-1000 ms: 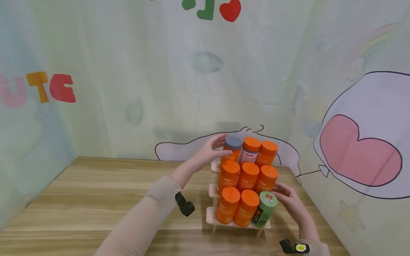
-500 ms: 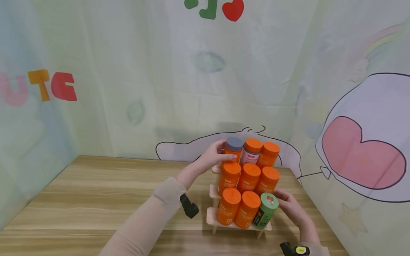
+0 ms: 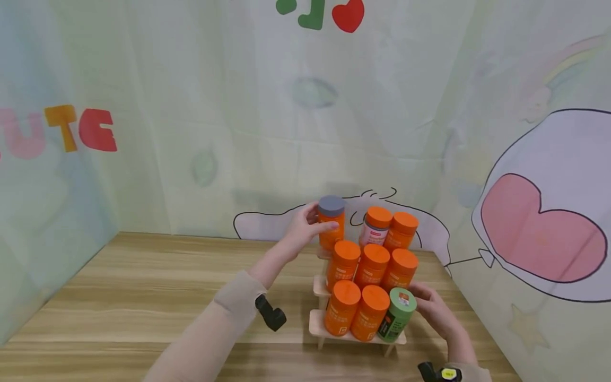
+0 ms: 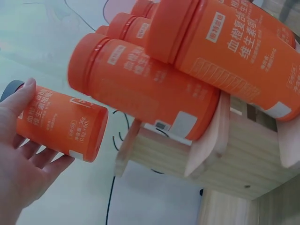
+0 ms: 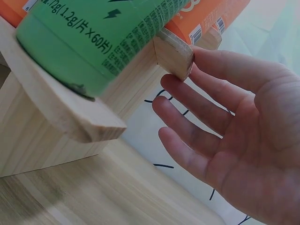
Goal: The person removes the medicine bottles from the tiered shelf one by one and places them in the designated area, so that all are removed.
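Note:
My left hand (image 3: 302, 228) holds an orange supplement bottle (image 4: 61, 122) with a grey lid, thumb on one side and fingers on the other. In the left wrist view the bottle's base is apart from the wooden tiered rack (image 4: 211, 145). Several orange bottles (image 3: 342, 307) stand in rows on the rack's three tiers. A pink-labelled bottle (image 3: 374, 233) with an orange lid is on the top tier. At the front right stands a green bottle (image 3: 397, 315). My right hand (image 5: 243, 126) is at the rack's right side, relaxed fingers right at the end of a tier.
The rack stands on a wood-grain table (image 3: 157, 297), toward its right side. A printed curtain (image 3: 215, 132) hangs behind the table and along both sides. Bare tabletop stretches left of the rack.
My left hand has closed round the grey-lidded bottle and moved it left and slightly up, opening a gap beside the pink-labelled bottle. The right hand has stayed at the rack's side.

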Available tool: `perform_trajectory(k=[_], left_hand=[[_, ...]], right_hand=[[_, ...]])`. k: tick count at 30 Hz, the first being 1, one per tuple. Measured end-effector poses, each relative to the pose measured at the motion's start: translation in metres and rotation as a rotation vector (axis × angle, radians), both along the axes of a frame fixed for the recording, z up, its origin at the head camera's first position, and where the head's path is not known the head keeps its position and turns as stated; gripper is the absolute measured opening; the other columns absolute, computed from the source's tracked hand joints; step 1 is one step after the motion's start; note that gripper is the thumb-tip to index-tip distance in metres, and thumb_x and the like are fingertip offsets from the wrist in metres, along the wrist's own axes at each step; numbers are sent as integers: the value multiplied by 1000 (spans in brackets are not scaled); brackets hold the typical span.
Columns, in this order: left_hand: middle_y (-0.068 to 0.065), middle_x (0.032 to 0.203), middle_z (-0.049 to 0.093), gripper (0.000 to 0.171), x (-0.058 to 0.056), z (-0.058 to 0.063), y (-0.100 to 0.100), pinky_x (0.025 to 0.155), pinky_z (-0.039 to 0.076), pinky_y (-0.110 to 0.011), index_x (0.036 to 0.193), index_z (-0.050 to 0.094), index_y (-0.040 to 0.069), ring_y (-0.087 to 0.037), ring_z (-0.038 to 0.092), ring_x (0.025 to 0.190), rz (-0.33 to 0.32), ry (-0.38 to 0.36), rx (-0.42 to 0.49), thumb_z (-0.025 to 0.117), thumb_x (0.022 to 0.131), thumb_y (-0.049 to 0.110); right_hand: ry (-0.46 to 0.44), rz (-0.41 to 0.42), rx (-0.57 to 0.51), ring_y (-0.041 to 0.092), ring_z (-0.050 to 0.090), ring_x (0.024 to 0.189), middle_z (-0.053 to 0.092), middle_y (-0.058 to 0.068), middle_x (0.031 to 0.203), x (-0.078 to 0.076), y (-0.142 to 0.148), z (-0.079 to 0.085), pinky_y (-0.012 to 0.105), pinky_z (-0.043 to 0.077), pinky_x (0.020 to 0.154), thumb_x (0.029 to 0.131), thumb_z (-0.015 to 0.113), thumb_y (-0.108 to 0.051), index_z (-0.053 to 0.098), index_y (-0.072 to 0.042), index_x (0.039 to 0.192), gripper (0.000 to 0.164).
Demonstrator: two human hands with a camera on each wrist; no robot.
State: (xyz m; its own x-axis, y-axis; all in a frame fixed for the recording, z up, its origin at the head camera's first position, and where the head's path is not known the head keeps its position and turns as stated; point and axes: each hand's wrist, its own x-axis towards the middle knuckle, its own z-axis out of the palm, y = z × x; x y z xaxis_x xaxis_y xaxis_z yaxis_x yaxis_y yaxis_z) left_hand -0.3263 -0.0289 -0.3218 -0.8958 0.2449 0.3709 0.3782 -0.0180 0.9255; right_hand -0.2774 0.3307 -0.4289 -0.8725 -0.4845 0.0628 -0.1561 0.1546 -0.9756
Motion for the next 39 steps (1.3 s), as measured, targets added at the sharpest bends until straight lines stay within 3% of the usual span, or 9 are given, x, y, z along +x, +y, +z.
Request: perform_trajectory(k=[5, 11, 20, 25, 31, 35, 39], left_hand=[[-18, 134, 59, 57, 6, 3, -22, 106, 45, -49, 139, 50, 5, -34, 56, 124, 93, -38, 41, 72, 88, 12], [-19, 134, 58, 61, 10, -8, -41, 105, 46, -49, 140, 49, 4, -35, 55, 123, 206, -84, 21, 75, 85, 10], [-21, 133, 58, 63, 10, -43, -52, 104, 46, -52, 138, 49, 2, -38, 55, 122, 223, -159, -27, 77, 83, 10], [-23, 133, 57, 65, 11, -71, -48, 104, 46, -52, 136, 48, -3, -40, 55, 123, 232, -200, -66, 79, 80, 8], [-26, 128, 60, 68, 9, -99, -39, 102, 48, -52, 133, 51, -7, -42, 58, 118, 286, -211, -128, 82, 74, 5], [-27, 125, 60, 68, 8, -111, -35, 102, 48, -52, 131, 51, -9, -43, 59, 116, 287, -206, -137, 83, 72, 3], [-27, 124, 61, 66, 10, -115, -33, 101, 48, -52, 129, 52, -10, -43, 60, 114, 271, -214, -119, 83, 71, 0]], right_hand=[[-13, -20, 26, -4, 55, 112, 62, -21, 118, -2, 1, 0, 17, 44, 94, 102, 43, -11, 62, -39, 116, 37], [-9, -15, 31, -4, 55, 111, 62, -21, 118, 0, 1, 3, 18, 45, 93, 102, 43, -12, 61, -39, 117, 35], [-4, -16, 29, -3, 55, 111, 62, -21, 118, -1, 0, 2, 18, 45, 93, 102, 44, -11, 62, -39, 117, 37], [6, 10, 4, -4, 55, 111, 63, -21, 118, 0, 1, 1, 17, 45, 92, 102, 42, -9, 62, -39, 117, 39], [3, 9, 11, -3, 55, 110, 63, -20, 117, -1, 1, 0, 17, 45, 93, 102, 42, -9, 62, -37, 117, 37], [-7, -1, 25, -3, 55, 110, 63, -20, 117, -1, 2, 1, 18, 45, 93, 102, 42, -10, 62, -37, 117, 36], [-12, -3, 29, -2, 56, 110, 63, -20, 116, -1, 2, 1, 18, 45, 93, 102, 43, -10, 63, -37, 116, 36]])
